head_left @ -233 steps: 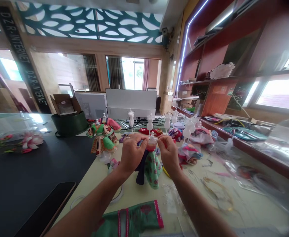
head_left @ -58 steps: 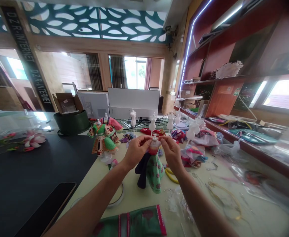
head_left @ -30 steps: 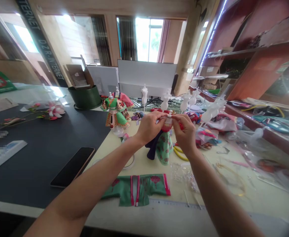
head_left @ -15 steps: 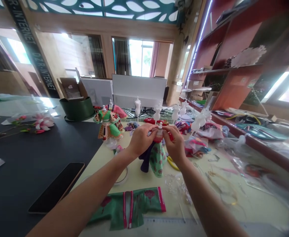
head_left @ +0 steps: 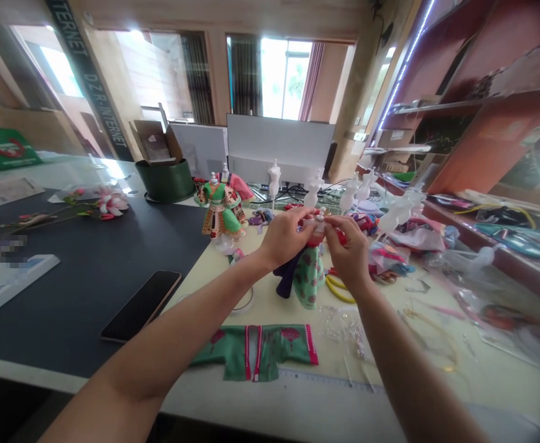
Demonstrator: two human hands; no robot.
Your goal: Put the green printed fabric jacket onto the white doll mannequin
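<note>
Head view, live: left hand point(head_left: 283, 237) and right hand point(head_left: 347, 247) both pinched tight on a white doll mannequin point(head_left: 318, 219); green floral dress point(head_left: 307, 284) hangs just below my fingers.

Bare left hand point(head_left: 283, 237), bare right hand point(head_left: 347, 249)

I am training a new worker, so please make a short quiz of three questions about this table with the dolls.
1. True or false: the left hand and the right hand are both at the top of the dress form in the green floral skirt.
2. What lies on the dark tabletop? A) yellow-handled pliers B) a smartphone C) a ruler
3. Fill in: the flat green garment has ___ trim.

Key: 1 true; 2 B; 3 pink.
</note>
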